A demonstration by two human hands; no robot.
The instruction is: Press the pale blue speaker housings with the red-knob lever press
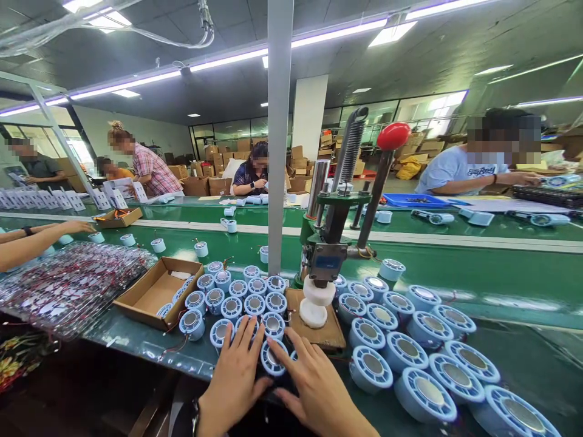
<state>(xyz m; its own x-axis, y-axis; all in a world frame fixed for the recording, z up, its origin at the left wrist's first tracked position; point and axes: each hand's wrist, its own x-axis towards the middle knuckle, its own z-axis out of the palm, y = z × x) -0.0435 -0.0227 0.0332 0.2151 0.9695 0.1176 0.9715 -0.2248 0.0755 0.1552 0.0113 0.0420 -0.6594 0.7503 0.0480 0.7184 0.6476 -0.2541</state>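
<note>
- The left hand [239,367] lies over the near edge of the left group of blue round parts [232,308], back of the hand up; its grip is wide, with the long fingers reaching forward and the thumb out to the right.
- The right hand [321,379] is just beside it, with its grip wide too: fingers spread, thumb pointing left. Neither hand is closed around a part.
- One blue part with a silver disc [273,358] shows between the two hands, at the right hand's fingertips; whether the fingers press on it, I cannot tell.
- The left group stands close together on the dark green bench [150,340], discs facing up.
- Right of the hands stands a green lever press [328,264] with a red knob [394,136] and a coil spring. Under it, a white upper pad [319,292] sits above a white ring [313,315] on a brown board [334,331].
- A right group of blue parts [406,351] spreads from beside the press to the near right.
- An open cardboard box [148,294] stands left of the left group, with blue rings inside along its right side.
- Farther left is a broad pile of wired pieces [77,285] in clear plastic; beyond it, a co-worker's hand [77,227] reaches in.
- More blue parts stand along the green belt [237,246], beyond the bench.
</note>
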